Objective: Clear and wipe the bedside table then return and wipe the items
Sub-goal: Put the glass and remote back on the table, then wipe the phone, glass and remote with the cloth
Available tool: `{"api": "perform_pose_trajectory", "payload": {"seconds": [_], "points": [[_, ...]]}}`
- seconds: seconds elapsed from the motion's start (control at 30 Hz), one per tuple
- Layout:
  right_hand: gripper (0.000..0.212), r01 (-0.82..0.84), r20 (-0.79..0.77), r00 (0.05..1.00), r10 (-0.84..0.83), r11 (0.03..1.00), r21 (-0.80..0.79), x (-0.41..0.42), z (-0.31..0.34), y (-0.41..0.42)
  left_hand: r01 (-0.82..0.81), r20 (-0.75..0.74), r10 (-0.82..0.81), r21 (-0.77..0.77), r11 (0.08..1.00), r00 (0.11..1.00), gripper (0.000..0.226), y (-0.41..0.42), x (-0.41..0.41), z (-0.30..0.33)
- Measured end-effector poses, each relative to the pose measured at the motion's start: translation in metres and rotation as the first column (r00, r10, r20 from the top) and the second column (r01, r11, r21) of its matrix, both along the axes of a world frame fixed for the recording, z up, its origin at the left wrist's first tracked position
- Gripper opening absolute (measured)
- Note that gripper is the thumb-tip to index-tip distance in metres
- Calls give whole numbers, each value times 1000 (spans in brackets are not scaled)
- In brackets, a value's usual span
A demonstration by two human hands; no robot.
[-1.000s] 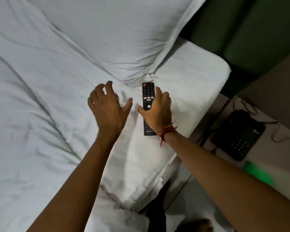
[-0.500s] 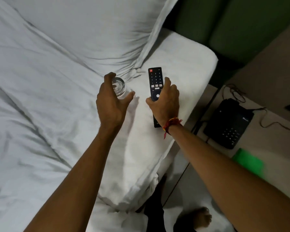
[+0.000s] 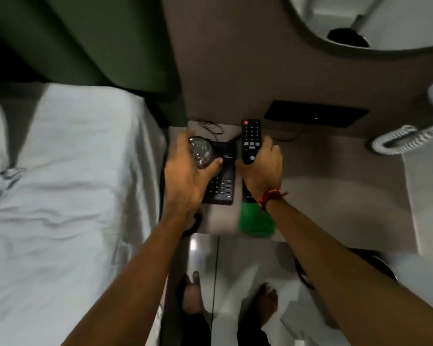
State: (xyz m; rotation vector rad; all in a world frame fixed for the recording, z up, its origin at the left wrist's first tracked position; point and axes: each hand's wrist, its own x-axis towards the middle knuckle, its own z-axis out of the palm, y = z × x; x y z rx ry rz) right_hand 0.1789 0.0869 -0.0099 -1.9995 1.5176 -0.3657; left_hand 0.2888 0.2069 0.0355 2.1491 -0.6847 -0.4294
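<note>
Bare feet (image 3: 268, 303) standing on floor beside bed (image 3: 68, 196).
Green cloth (image 3: 256, 222) lying at near table edge.
Left hand (image 3: 185, 178) closing round glass (image 3: 201, 152), hanging over telephone (image 3: 221, 188).
Right hand (image 3: 263, 171) gripping remote (image 3: 251, 138).
Step, judging: bringing items to bedside table (image 3: 323, 186).
Next: needing bare spot for each.
Count: one glass, one remote, one telephone, one cloth.

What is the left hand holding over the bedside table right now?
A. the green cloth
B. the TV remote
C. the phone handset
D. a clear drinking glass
D: the left hand grips a clear glass from above, over the black desk phone, while the right hand holds the remote.
</note>
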Motion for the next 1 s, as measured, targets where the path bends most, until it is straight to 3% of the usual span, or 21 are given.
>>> {"api": "perform_pose_trajectory", "payload": {"seconds": [0.13,0.33,0.47,0.73,0.87,1.0], "points": [[84,102,-130,986,-101,995,2,-73,-25,-48,90,-56,-86,71,993,995,77,-59,-57,-40],[78,112,-258,961,-103,994,18,-143,-75,-100,172,-186,-148,123,977,971,77,-134,-111,-99],[73,91,-297,952,-73,995,47,-152,-101,-121,211,-76,-201,171,962,977,83,-160,-125,-119],[73,52,-281,959,-23,994,95,-151,-128,-133,218,-28,-217,201,955,976,90,-180,-136,-141],[73,63,-350,935,-46,997,37,-151,-123,-130,233,-116,-217,140,962,969,110,-169,-131,-143],[71,11,-331,942,-48,994,-112,-149,-109,-111,213,12,-222,228,950,975,103,-126,-122,-136]]}}
